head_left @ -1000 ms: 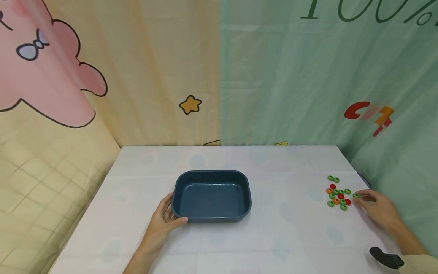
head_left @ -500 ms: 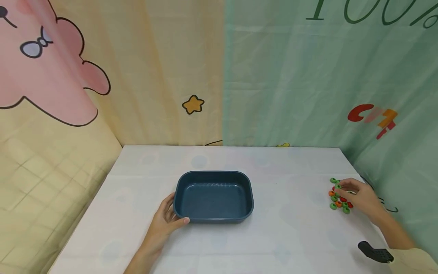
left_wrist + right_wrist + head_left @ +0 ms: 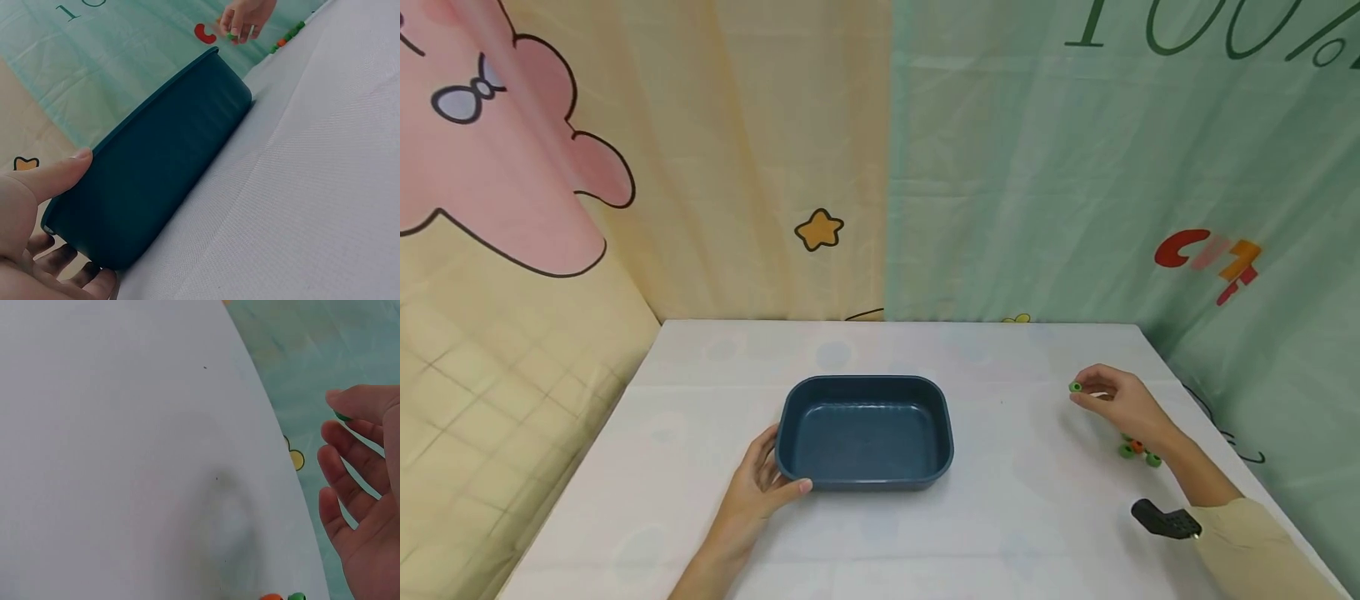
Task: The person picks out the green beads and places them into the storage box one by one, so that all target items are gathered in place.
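Observation:
Between thumb and fingers, my right hand [image 3: 1122, 407] pinches a small green bead [image 3: 1076, 387] above the table's right side. Only a sliver of that bead [image 3: 342, 417] shows under the thumb in the right wrist view. My left hand [image 3: 751, 493] grips the near left corner of a dark blue rectangular dish [image 3: 865, 482], thumb at the rim and fingers around the side. The dish looks bare inside. Below the right forearm lie loose beads, among them a green bead [image 3: 1126, 451] and an orange bead [image 3: 1138, 447]; the arm hides the others.
A white cloth covers the table [image 3: 1000, 517]. Printed curtains [image 3: 1015, 183] hang behind and beside it. A dark cord [image 3: 1228, 437] lies by the right edge. A black strap piece [image 3: 1165, 521] sits at the right sleeve.
My right hand has carried the green bead from the right of the pile, across it, and up to the left. My left hand and the dish stay in place.

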A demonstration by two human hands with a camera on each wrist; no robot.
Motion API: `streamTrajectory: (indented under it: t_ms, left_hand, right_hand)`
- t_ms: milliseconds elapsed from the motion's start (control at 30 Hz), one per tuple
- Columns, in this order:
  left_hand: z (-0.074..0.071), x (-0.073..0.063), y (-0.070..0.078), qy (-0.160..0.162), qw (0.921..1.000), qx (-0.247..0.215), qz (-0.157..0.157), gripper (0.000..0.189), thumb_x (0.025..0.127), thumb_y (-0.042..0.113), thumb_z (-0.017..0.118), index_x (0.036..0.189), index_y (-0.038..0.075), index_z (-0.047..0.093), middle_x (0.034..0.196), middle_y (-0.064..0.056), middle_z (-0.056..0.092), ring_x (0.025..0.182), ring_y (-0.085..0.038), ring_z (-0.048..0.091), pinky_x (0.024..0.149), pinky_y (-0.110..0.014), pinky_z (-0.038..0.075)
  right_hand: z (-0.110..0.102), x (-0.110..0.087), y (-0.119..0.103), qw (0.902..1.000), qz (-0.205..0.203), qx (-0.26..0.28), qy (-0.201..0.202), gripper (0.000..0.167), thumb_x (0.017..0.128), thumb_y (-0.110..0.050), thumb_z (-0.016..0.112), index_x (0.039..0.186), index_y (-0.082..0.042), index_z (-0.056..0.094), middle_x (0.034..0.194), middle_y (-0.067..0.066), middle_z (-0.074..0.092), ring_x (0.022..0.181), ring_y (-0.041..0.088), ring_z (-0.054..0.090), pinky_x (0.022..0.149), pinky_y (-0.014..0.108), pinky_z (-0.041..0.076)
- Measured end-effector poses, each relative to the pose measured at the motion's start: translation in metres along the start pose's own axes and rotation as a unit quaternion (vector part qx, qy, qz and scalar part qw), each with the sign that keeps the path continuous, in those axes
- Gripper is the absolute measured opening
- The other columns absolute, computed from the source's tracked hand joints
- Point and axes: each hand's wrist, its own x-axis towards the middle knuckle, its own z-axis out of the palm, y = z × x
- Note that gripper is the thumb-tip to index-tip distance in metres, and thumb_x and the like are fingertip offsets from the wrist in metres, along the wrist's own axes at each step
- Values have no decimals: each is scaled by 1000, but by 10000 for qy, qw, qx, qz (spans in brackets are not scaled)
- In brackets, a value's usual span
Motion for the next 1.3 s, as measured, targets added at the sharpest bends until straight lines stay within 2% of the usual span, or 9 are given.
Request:
streamTrajectory:
  t_ms: [267,367,600,800,1033,1300]
  left_hand:
    - [1,-1,0,19,10000,-40,36,95,86,-4,81,161,11,25,166,-8,25,152,-31,27,110,-20,40]
    - [1,-2,1,47,10000,-14,27,95,86,-3,82,161,12,25,166,-7,25,152,-31,27,111,-21,40]
    - [1,-3,1,48,10000,33,-49,95,87,-3,81,161,12,24,167,-8,23,153,-32,25,110,-20,40]
    - [1,-3,1,41,9999,94,-75,95,87,0,82,161,13,24,168,-8,21,154,-32,22,114,-26,36]
    - [1,-3,2,43,9999,81,-109,95,87,0,82,161,12,23,168,-8,21,154,-33,21,109,-19,39]
    - [0,-3,2,2,10000,67,-59,95,88,-2,80,162,12,22,168,-9,20,154,-33,20,109,-18,39]
  right_hand:
    - [15,15,-21,9993,-70,248,-284,25,99,-18,74,116,-1,66,110,12,68,106,32,64,79,24,57]
    - [21,20,-26,9990,-36,300,-344,26,98,-18,74,116,-2,66,112,12,67,107,32,64,79,26,57]
    - [34,30,-35,9974,-266,340,-576,24,98,-19,75,114,-3,67,110,9,67,106,30,63,83,27,57]
    - [47,41,-50,9952,-366,502,-761,20,98,-17,74,113,-5,67,107,6,68,106,29,64,83,28,58]
    - [64,51,-68,9920,-538,688,-916,18,98,-15,74,111,-6,68,105,5,68,103,27,64,86,30,58]
    - [83,68,-89,9851,-869,876,-1200,15,95,-11,76,107,-7,69,102,4,68,99,24,65,85,33,59]
